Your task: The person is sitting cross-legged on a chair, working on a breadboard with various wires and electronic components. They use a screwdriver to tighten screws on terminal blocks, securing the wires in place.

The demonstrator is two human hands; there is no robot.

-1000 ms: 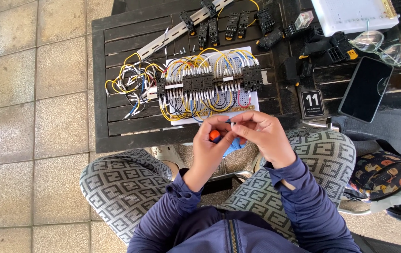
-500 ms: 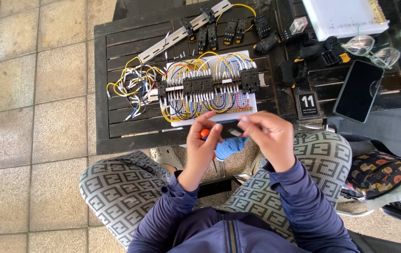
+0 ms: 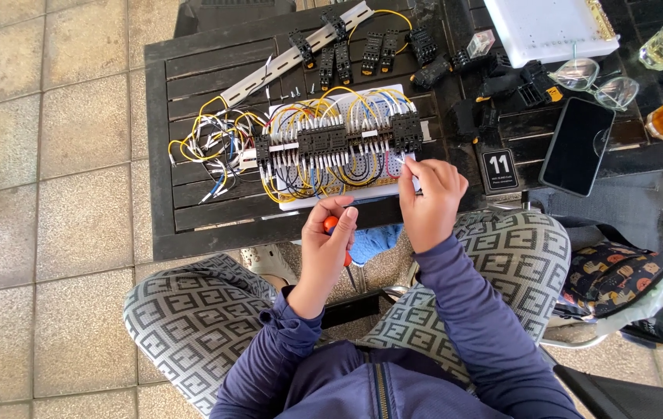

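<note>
Left hand (image 3: 330, 240) clenched round orange-handled screwdriver (image 3: 333, 226), held below tabletop (image 3: 192, 85) edge, over lap. Right hand (image 3: 431, 195) fingertips pinching at right edge of white wiring board (image 3: 339, 147); what they grip, cannot tell. Board lies mid tabletop, crowded with black relay blocks, yellow wires. Black phone (image 3: 577, 146) right of board.

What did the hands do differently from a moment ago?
The right hand left the left hand and moved up to the white wiring board, its fingertips now at the board's lower right corner. The left hand stayed near the table edge, still holding the orange-handled screwdriver. The board, loose yellow wires, phone and glasses did not move.
</note>
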